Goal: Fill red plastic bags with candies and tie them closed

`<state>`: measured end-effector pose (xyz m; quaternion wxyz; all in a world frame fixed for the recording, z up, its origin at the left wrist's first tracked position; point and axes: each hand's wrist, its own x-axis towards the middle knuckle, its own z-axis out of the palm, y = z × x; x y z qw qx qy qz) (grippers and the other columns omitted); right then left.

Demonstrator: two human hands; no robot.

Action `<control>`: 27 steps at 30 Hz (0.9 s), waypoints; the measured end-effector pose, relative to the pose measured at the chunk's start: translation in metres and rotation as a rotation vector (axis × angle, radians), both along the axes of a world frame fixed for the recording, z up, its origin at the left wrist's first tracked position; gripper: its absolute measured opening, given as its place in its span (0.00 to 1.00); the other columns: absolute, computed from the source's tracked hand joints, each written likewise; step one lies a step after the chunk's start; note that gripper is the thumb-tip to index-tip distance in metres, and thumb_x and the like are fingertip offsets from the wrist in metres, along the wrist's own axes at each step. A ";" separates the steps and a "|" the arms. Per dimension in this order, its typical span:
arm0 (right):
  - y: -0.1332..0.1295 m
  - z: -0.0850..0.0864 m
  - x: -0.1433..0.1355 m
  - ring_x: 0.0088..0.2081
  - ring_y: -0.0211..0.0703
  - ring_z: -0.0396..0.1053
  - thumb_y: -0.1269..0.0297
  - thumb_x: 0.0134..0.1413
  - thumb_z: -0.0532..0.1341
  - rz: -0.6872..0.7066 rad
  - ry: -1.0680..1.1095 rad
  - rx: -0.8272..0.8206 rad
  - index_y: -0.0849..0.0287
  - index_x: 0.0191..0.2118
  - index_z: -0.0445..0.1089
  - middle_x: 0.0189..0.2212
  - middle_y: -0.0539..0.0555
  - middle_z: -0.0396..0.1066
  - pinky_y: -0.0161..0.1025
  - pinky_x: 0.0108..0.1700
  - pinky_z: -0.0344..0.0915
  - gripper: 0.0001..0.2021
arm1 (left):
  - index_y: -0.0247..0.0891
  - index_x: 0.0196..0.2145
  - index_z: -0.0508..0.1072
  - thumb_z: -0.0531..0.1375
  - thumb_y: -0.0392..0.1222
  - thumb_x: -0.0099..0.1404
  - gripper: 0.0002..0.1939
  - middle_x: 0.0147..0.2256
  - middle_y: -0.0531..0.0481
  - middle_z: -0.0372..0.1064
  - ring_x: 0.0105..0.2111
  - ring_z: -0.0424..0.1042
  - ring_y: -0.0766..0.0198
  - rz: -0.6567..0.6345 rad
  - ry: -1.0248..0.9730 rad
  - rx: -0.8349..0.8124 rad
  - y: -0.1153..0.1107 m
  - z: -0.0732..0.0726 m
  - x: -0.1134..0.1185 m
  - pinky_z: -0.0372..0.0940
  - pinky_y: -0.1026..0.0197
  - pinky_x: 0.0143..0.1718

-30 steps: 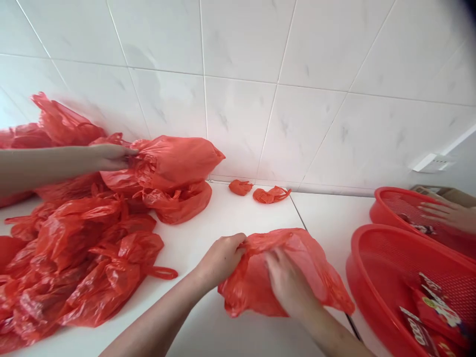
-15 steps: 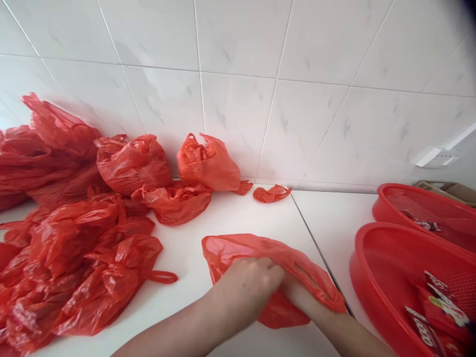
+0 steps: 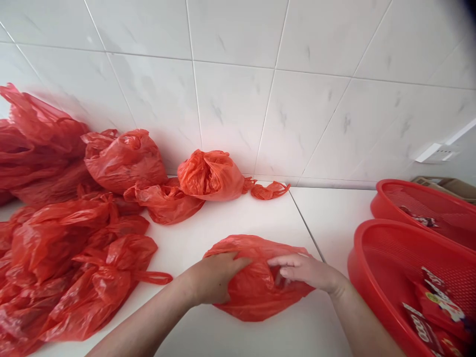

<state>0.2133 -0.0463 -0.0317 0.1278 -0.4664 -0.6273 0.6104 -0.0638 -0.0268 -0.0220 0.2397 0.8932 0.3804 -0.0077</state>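
Note:
A thin red plastic bag (image 3: 256, 243) lies crumpled on the white tabletop in front of me, its middle bunched inward. My left hand (image 3: 213, 276) rests against the bag's left side, thumb and fingers apart, with some fingertips hidden in the folds. On the opposite side my right hand (image 3: 307, 270) touches the plastic with its fingers stretched out toward the middle. Neither hand is closed round the bag. What the bag contains, if anything, cannot be seen.
A large heap of red plastic bags (image 3: 74, 248) covers the left side. Against the tiled wall stand a stuffed red bag (image 3: 215, 176) and a small knotted one (image 3: 269, 190). Two red baskets (image 3: 359, 258) at right hold packets (image 3: 441, 300). A seam crosses the tabletop.
My left hand has opened from a fist and moved to the bag's left side. My right hand has come out of the bag's folds to the right. The stuffed bag by the wall has slumped.

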 end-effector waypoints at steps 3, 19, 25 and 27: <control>-0.017 0.024 -0.019 0.57 0.50 0.63 0.59 0.59 0.54 -0.040 -0.296 0.336 0.50 0.56 0.67 0.56 0.54 0.67 0.51 0.57 0.59 0.20 | 0.53 0.61 0.57 0.59 0.26 0.45 0.46 0.60 0.46 0.60 0.57 0.63 0.49 -0.046 0.044 0.007 0.001 0.003 0.004 0.64 0.53 0.50; 0.016 -0.008 -0.014 0.27 0.36 0.65 0.48 0.53 0.57 -0.597 0.198 0.159 0.57 0.29 0.62 0.27 0.48 0.65 0.34 0.28 0.62 0.16 | 0.41 0.47 0.71 0.49 0.27 0.65 0.19 0.50 0.47 0.70 0.50 0.68 0.62 -0.065 -0.398 0.368 0.003 0.023 -0.004 0.65 0.61 0.49; -0.030 0.034 -0.034 0.30 0.38 0.66 0.54 0.56 0.57 -0.461 0.068 0.295 0.55 0.34 0.68 0.27 0.49 0.67 0.36 0.33 0.66 0.10 | 0.43 0.52 0.69 0.57 0.32 0.62 0.21 0.63 0.42 0.53 0.64 0.46 0.45 0.191 -0.169 0.810 0.069 0.038 -0.014 0.50 0.40 0.60; -0.048 0.042 -0.039 0.29 0.39 0.67 0.55 0.57 0.57 -0.389 0.005 0.411 0.53 0.34 0.69 0.26 0.49 0.68 0.36 0.33 0.67 0.09 | 0.49 0.59 0.61 0.60 0.30 0.58 0.33 0.67 0.43 0.40 0.66 0.35 0.41 0.222 -0.008 0.842 0.093 0.037 -0.016 0.42 0.34 0.60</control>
